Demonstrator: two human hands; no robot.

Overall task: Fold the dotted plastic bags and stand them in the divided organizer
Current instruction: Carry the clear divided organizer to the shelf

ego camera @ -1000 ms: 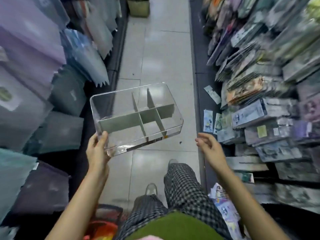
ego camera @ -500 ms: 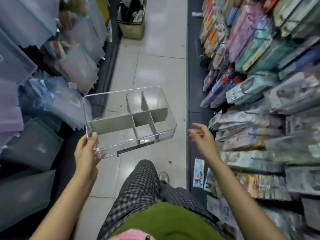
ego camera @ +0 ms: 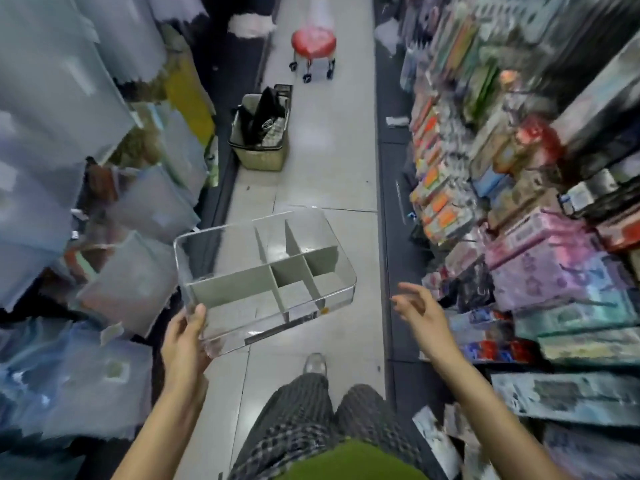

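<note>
A clear plastic divided organizer (ego camera: 221, 237) with grey inner partitions is held up over the aisle floor, tilted, with nothing in its compartments. My left hand (ego camera: 185, 336) grips its near left corner, thumb on the front wall. My right hand (ego camera: 420, 311) hovers to the right of the organizer, apart from it, fingers loosely spread and holding nothing. Translucent plastic bags (ego camera: 131, 282) hang on the left shelving, blurred; I cannot tell whether they are dotted.
I stand in a narrow shop aisle with a tiled floor (ego camera: 325, 157). Packaged goods (ego camera: 540, 271) fill the right shelves. A beige basket (ego camera: 261, 138) sits on the floor ahead, and a red wheeled stool (ego camera: 313, 50) stands farther back.
The view has tilted up along the aisle, bringing the basket and stool into sight. The organizer stays in my left hand; my right hand stays free beside it.
</note>
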